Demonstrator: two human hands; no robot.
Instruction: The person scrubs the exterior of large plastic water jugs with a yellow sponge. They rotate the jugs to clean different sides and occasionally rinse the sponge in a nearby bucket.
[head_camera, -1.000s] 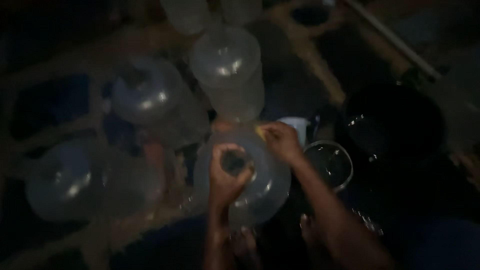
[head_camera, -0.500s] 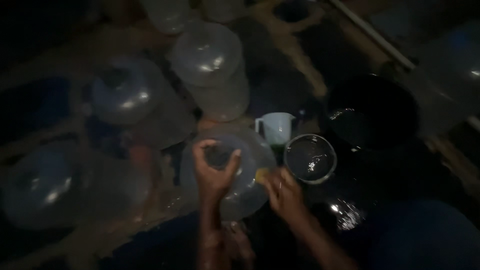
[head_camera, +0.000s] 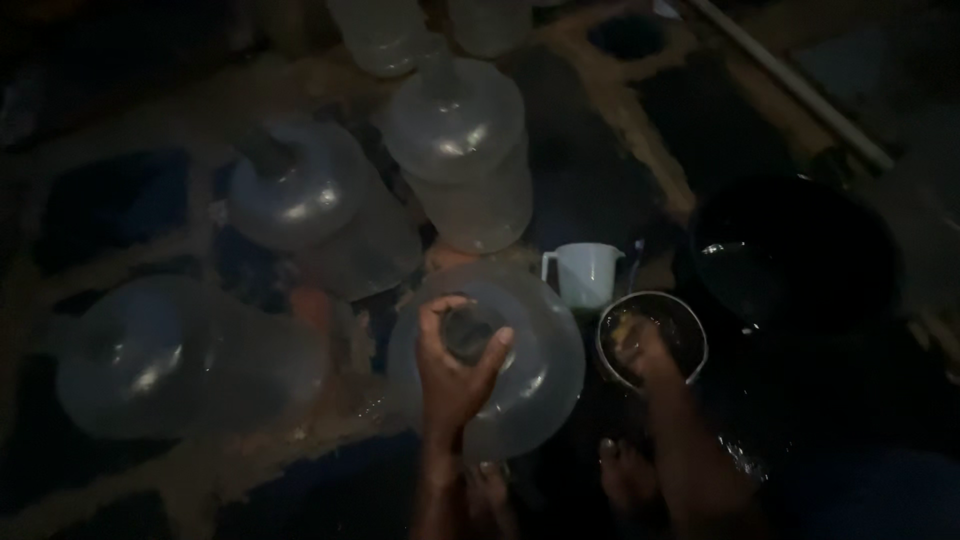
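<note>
I read this as the washing step on the near jug (head_camera: 530, 380): my left hand (head_camera: 455, 370) is clamped around its neck, fingers curled shut on the mouth, holding it upright on the wet floor (head_camera: 300, 440) just ahead of my feet (head_camera: 560, 480). The big dark tub (head_camera: 800, 260) sits to the right, water glinting in it. Three more jugs crowd the left and far side: one far left (head_camera: 150, 360), one behind it (head_camera: 300, 200), one straight ahead (head_camera: 460, 150), with little gap between them. The white mug (head_camera: 585, 272) stands just behind the near jug, beside the small bowl (head_camera: 655, 340). My right hand (head_camera: 640, 350) is down in that bowl; too dark to tell whether its fingers grip anything. My guess is the next move needs that hand brought across to the jug. Open room is mostly to the near right.
</note>
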